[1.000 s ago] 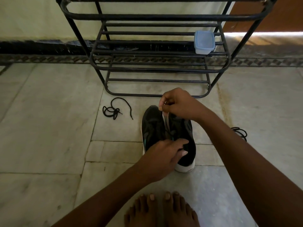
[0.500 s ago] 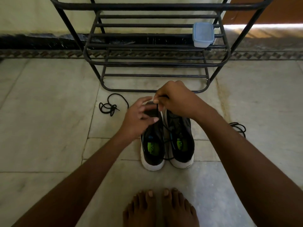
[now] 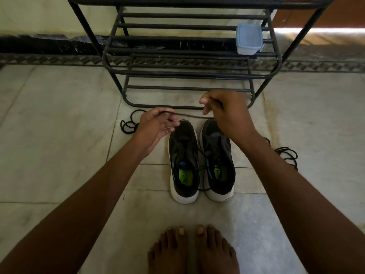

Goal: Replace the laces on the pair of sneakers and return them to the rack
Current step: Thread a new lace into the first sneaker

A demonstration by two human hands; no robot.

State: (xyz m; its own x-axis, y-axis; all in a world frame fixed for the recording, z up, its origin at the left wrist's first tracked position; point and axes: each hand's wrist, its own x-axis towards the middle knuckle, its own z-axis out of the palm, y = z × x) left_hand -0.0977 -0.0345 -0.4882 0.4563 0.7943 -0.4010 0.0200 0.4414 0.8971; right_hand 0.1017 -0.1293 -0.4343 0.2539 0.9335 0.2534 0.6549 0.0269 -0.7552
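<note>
Both hands up: left hand (image 3: pixel 156 125) fingers curled round one end of a thin black shoelace (image 3: pixel 189 115), right hand (image 3: pixel 223 113) pinching the other end, lace stretched between them over the toes of the black white-soled sneakers (image 3: pixel 201 161). Pair sits side by side on pale stone floor (image 3: pixel 59 135), just near of black metal rack (image 3: pixel 187 62). Loose black lace coils lie left (image 3: pixel 128 125) and right (image 3: pixel 286 155). Blue-lidded plastic box (image 3: pixel 249 39) on rack.

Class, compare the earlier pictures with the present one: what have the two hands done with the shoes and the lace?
Both hands left the sneakers and moved apart; the left hand and right hand now stretch a black lace between them above the toes. The rack, container and loose laces stayed put.
</note>
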